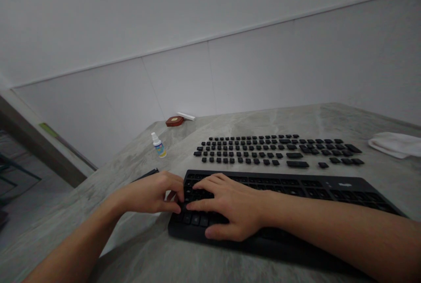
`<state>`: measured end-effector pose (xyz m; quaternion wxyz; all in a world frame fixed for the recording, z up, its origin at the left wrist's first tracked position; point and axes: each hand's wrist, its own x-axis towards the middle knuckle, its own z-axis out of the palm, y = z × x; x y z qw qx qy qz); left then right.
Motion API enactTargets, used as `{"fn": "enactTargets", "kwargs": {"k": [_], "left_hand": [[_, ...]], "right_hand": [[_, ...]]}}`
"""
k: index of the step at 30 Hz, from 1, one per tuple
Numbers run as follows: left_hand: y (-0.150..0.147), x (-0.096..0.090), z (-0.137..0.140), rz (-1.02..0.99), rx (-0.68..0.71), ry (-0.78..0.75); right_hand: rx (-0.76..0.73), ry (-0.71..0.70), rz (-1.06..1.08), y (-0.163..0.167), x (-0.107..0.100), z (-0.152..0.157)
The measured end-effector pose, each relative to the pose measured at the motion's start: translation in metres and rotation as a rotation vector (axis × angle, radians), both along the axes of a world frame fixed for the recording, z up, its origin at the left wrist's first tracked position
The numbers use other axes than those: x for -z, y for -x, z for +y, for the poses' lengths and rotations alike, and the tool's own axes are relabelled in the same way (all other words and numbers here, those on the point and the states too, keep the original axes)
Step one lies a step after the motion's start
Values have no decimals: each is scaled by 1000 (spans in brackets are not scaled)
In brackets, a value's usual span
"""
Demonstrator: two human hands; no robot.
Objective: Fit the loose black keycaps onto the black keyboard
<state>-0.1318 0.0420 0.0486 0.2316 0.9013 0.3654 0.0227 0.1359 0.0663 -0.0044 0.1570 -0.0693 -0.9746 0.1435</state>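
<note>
We note the left hand [158, 193] curled at the keyboard's [286, 188] left end, its grip unclear to us, and the right hand [230, 206] spread over the keys. Beyond the keyboard, on the surface [141, 248]: rows of loose keycaps [272, 147], bottle [159, 146] farther left.

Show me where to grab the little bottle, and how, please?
Take the bottle by its labelled middle, probably coming from its left with the left hand. It stands upright with a narrower white top, so the wider body should be easier to hold, and the loose keys lie off to its right.
</note>
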Motion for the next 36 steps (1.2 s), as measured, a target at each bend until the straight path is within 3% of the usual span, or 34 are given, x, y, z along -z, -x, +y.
{"fn": "enactTargets", "kwargs": {"k": [10, 21, 31, 36], "left_hand": [[-2, 3, 1, -11, 95, -57], [-6, 2, -2, -8, 25, -144], [-15, 26, 7, -104, -50, -359], [-16, 25, 4, -165, -132, -375]], "right_hand": [[4, -12, 2, 0, 2, 1], [40, 27, 80, 1, 4, 1], [-22, -9, 162, 4, 7, 4], [-30, -33, 129, 3, 6, 3]]}}
